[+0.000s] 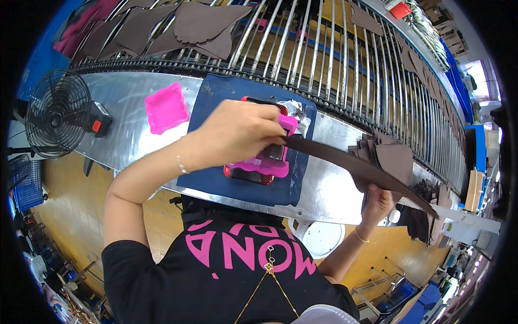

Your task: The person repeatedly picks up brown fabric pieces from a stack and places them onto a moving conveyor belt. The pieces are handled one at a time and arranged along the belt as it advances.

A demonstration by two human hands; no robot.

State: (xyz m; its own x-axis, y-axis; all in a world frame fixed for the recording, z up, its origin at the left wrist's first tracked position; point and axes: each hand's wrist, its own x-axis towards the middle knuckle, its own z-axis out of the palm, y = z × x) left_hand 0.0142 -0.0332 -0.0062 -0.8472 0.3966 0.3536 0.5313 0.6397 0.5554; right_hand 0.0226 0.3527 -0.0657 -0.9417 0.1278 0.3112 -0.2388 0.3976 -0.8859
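My left hand [237, 132] is closed in a pinch at the narrow left end of a long, dark brown flat piece [345, 160], which looks like leather or fabric. The piece stretches to the right, seen nearly edge-on. My right hand [380, 202] grips its lower edge near the right end. Beneath my left hand lies a bright pink scalloped frame [278, 168] on a black and red device [248, 175], partly hidden by the hand. The device rests on a dark blue mat [210, 175]. A second pink scalloped piece [166, 108] lies on the metal table to the left.
A rack of metal bars [318, 54] runs along the table's far side, with brown cut pieces [205, 27] on it. More brown pieces [394, 159] are stacked at the right. At the left stands a black fan [58, 113]. A round white stool [324, 237] is below the table.
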